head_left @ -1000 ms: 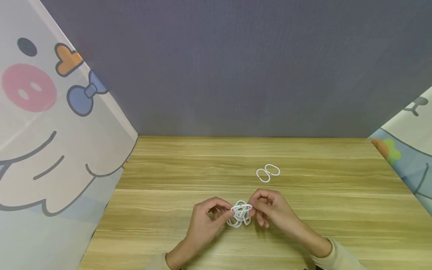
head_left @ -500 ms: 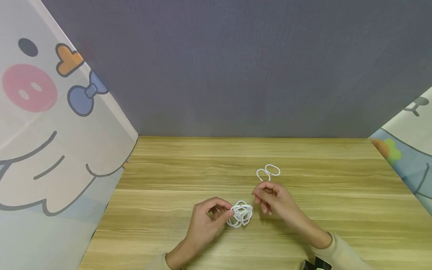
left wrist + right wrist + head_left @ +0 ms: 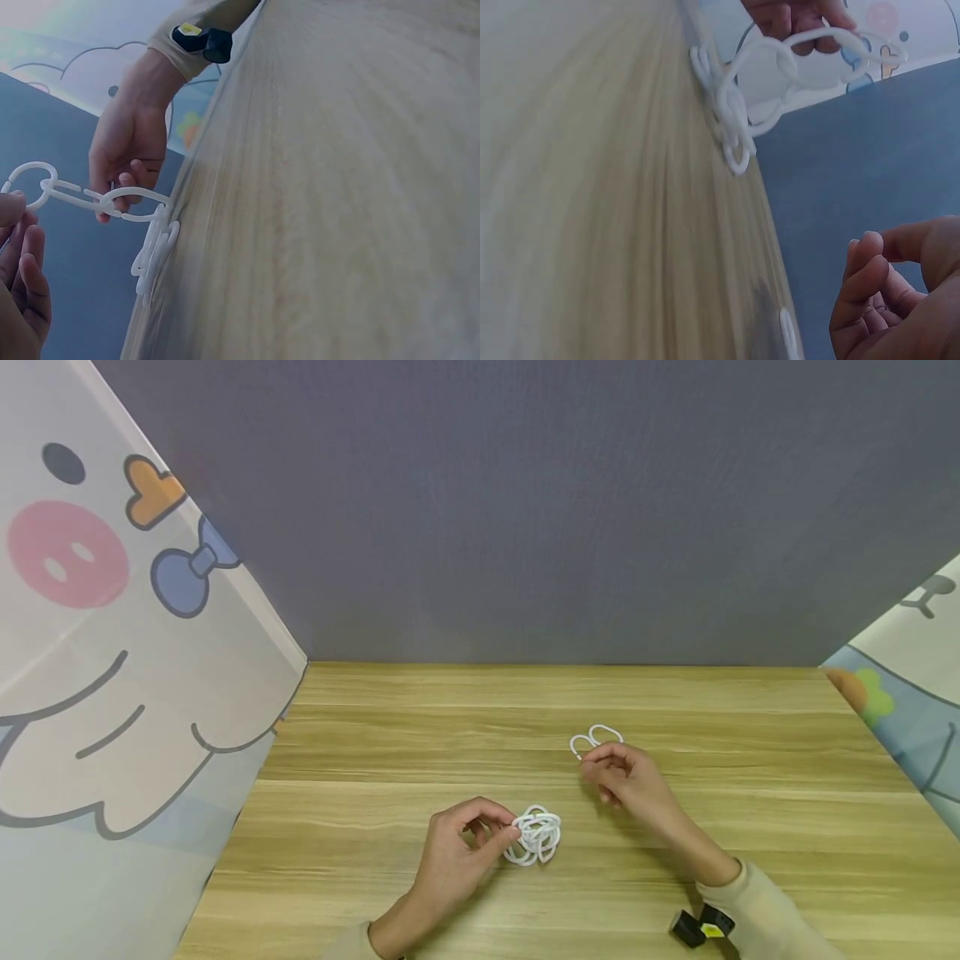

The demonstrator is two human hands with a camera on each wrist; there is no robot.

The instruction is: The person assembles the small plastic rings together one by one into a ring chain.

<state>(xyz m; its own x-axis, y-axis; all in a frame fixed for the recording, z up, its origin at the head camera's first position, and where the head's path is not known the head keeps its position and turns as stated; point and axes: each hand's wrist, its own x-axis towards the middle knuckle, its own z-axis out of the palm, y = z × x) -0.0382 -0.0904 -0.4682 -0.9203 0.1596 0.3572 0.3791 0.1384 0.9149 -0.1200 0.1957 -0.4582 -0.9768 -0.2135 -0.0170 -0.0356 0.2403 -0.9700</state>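
My left hand (image 3: 465,852) pinches a white C-shaped plastic link at the near end of a chain (image 3: 536,838) between thumb and forefinger. In the left wrist view, the held links (image 3: 67,196) rise off the table while others lie bunched on the wood. My right hand (image 3: 630,783) hovers over the table beyond the chain, its fingers loosely bent and thumb close to forefinger. In the right wrist view, nothing shows between those fingers (image 3: 866,279). Two loose white links (image 3: 602,727) lie just past its fingertips, partly hidden by them.
The wood-grain table (image 3: 375,735) stretches in front, ending at a grey upright panel (image 3: 525,527). Cartoon-printed walls (image 3: 112,635) flank it on the left and right. A black device (image 3: 712,923) sits at the right sleeve cuff.
The right hand has left the chain and moved forward and slightly right, to beside the two loose links. The left hand stays in place, pinching the chain.
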